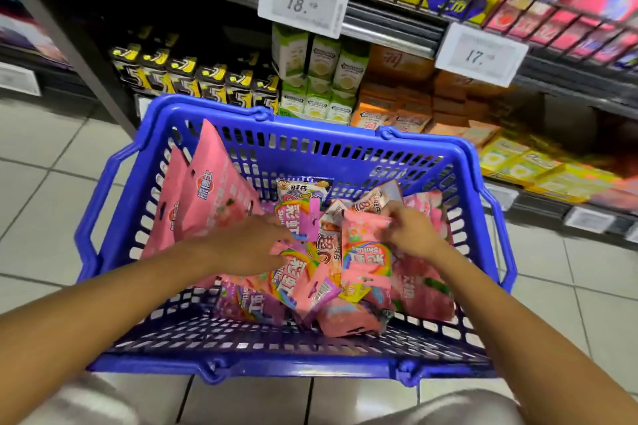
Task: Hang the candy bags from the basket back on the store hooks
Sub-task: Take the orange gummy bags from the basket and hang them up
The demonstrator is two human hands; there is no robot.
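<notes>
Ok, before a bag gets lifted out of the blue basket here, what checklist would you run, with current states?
1. Right hand pinches the pink rainbow-print candy bag: ok.
2. Left hand has a bag gripped: cannot tell, it rests on the pile, blurred.
3. Blue plastic slotted basket sits level on the tiled floor: ok.
4. Held bag free of its neighbours: not ok, it overlaps other bags.
5. Target store hook in view: not ok, only shelves visible.

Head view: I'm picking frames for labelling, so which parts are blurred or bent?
Head view: both hands, left and right, and the right-side shelf goods are motion-smeared; the blue basket and price tags read fairly sharp; the wide lens bows the shelf edges.
</notes>
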